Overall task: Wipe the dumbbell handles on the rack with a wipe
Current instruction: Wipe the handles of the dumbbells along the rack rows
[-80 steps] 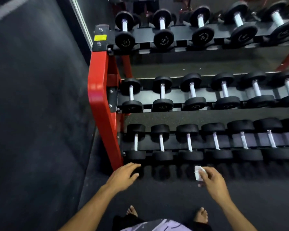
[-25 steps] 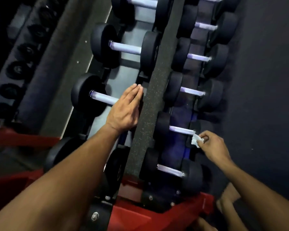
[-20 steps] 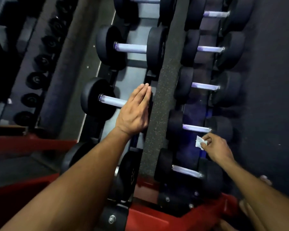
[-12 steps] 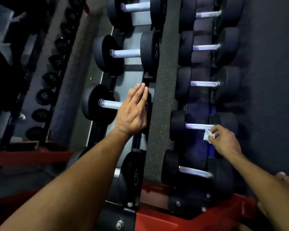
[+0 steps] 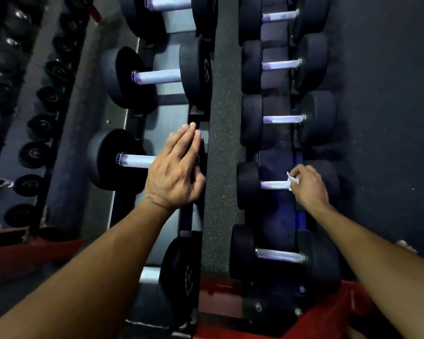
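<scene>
The small crumpled white wipe [image 5: 290,180] now lies against the bright metal handle [image 5: 274,184] of the second black round-headed dumbbell up from the rack's red steel end frame [image 5: 328,314], on the lower tier. Half a second ago we still held it just below that handle; it has since come up to the outer end of the bar, so the wiping stroke on this one is starting. The right hand [image 5: 307,185] pinches the wipe between curled fingers [image 5: 294,170] and thumb. The dumbbell nearest the red frame [image 5: 279,256] shows a bare handle; we cannot tell whether it has been cleaned. On the tier above, farther from that frame's lower corner, our left hand [image 5: 174,172] has kept its place, fingers straight and pressed together, braced flat on a larger black dumbbell head [image 5: 103,160] beside its handle. Most handles up the row likely remain.
</scene>
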